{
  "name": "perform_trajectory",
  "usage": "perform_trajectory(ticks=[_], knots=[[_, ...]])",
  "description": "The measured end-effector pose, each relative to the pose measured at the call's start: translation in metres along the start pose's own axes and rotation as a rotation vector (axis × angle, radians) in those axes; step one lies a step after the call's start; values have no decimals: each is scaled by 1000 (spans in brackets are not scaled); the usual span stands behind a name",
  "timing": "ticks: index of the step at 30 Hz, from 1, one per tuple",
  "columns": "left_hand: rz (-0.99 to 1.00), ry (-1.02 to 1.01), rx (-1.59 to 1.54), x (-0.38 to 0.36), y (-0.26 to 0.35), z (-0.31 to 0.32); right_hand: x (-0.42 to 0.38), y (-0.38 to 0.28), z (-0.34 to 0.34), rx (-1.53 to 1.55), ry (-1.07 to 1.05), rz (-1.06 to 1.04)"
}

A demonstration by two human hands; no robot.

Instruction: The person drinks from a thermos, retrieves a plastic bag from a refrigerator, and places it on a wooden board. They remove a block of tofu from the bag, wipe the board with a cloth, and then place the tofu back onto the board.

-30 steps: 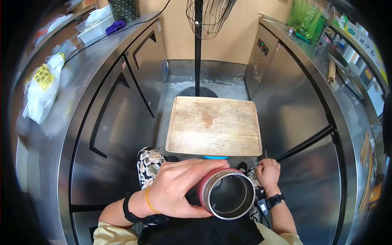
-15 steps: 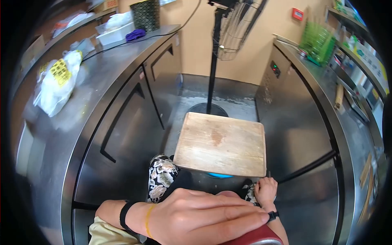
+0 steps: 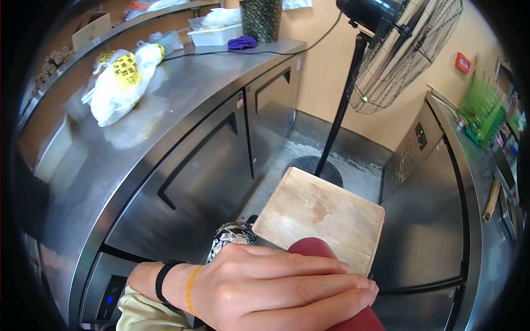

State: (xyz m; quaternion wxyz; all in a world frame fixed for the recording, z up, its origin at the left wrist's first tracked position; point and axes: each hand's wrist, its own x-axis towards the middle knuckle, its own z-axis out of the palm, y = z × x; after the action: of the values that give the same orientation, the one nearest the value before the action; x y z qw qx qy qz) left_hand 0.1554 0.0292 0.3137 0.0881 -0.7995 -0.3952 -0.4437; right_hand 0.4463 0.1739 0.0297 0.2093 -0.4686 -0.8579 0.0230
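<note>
My left hand (image 3: 276,287), with a black band and a yellow band at its wrist, is wrapped over a dark red rounded object (image 3: 317,249) at the bottom centre. The fingers lie close together across it, and its lower part runs out of view. Beyond the hand is a wooden board (image 3: 320,212) with raised edges and a brownish stain, low above the floor. Patterned cloth (image 3: 232,237) shows left of the board. My right hand cannot be seen.
A steel counter (image 3: 182,105) on the left bears a white plastic bag (image 3: 118,91), a white tub (image 3: 215,36) and a purple cloth (image 3: 242,42). A standing fan (image 3: 381,49) is behind the board. The right counter (image 3: 469,160) holds a green basket (image 3: 483,110) and sticks (image 3: 491,201).
The view has turned left and tilted, so the board and fan appear further right. My right hand, earlier beside the board, is out of sight. More of the red object shows.
</note>
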Motion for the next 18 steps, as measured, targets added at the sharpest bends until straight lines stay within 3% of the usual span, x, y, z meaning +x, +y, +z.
perform_trajectory(ticks=[2, 4, 6, 8, 10, 14, 18], knots=[[176, 194, 109, 0, -15, 10, -1, 5, 4, 16, -5, 8], [173, 223, 148, 1, -12, 4, -2, 5, 3, 5, -4, 37], [-22, 86, 114, 6, 10, -16, -6, 5, 6, -23, 37, 55], [232, 261, 214, 10, -9, -4, -9, 1, -1, -59, -23, 28], [368, 294, 267, 15, -17, -6, -13, 0, -5, -120, -116, 50], [436, 209, 295, 26, -18, -22, -13, -4, -7, -98, -72, 79], [573, 420, 285, 36, -35, -5, -14, -9, -14, -82, -101, 121]])
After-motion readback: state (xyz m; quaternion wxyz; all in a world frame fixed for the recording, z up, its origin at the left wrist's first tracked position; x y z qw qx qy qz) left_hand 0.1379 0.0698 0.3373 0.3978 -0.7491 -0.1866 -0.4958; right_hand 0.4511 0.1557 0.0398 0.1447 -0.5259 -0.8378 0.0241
